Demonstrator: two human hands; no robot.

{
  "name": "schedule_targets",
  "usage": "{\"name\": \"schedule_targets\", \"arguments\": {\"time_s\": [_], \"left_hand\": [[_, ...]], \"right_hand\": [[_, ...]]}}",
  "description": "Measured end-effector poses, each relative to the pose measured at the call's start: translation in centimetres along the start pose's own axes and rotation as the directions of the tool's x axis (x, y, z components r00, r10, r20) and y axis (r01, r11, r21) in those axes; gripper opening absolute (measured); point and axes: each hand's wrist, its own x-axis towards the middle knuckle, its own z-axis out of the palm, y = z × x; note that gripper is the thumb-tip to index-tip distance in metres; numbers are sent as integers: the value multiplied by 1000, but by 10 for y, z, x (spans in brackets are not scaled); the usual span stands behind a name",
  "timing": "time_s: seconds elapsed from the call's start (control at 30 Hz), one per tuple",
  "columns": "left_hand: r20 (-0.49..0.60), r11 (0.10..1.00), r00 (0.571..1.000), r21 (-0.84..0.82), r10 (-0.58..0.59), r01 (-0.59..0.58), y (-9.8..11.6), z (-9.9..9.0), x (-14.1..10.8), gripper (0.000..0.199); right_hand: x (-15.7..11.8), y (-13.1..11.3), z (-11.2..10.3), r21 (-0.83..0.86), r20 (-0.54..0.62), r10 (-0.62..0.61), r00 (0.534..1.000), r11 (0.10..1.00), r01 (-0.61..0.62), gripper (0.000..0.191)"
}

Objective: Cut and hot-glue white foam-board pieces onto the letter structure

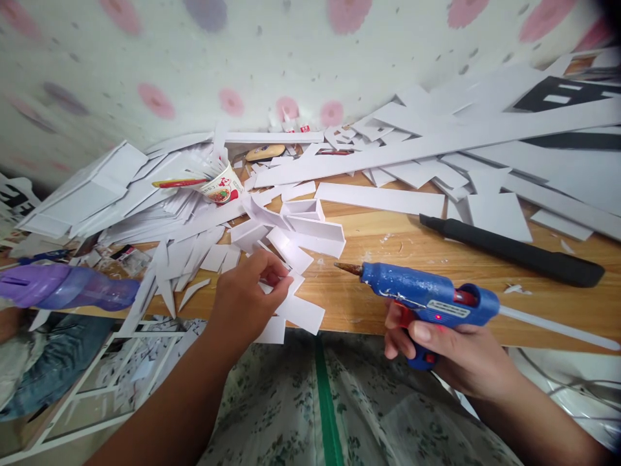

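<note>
My right hand [451, 349] grips a blue hot glue gun [412, 285] by its handle. The gun's nozzle points left, a red light glows on its side, and a white glue stick [557, 327] sticks out of its back. My left hand [255, 291] is closed, with thumb and fingertips together over small white foam board pieces [303, 312] at the table's front edge. What lies between those fingertips is hidden. Just beyond it stand white foam board parts joined at angles [317, 236], one like a small open box [303, 209].
A paper cup [226, 188] holds white strips and a red-and-yellow tool. White board offcuts [160, 207] pile up left and back right. A black-handled tool [514, 249] lies right, a purple bottle [72, 286] left. Another person's leg [58, 362] shows at lower left.
</note>
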Motion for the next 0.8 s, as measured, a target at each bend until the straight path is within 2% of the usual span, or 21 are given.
{"name": "schedule_targets", "arguments": {"time_s": [0.2,0.47,0.7,0.8], "left_hand": [[-42,999,999,24,-24,25,1,4,0,7],[-46,998,999,66,11,-8,0,6,0,10],[-64,996,996,79,55,-50,-1,8,-3,11],[-76,989,991,106,109,-101,-3,9,-4,12]], "right_hand": [[1,0,0,14,-9,15,1000,1000,-15,21],[0,0,-1,-17,6,12,1000,1000,-12,22],[-1,2,-3,-3,34,1,999,1000,-1,22],[-1,2,-3,5,26,2,1000,1000,-2,20]]}}
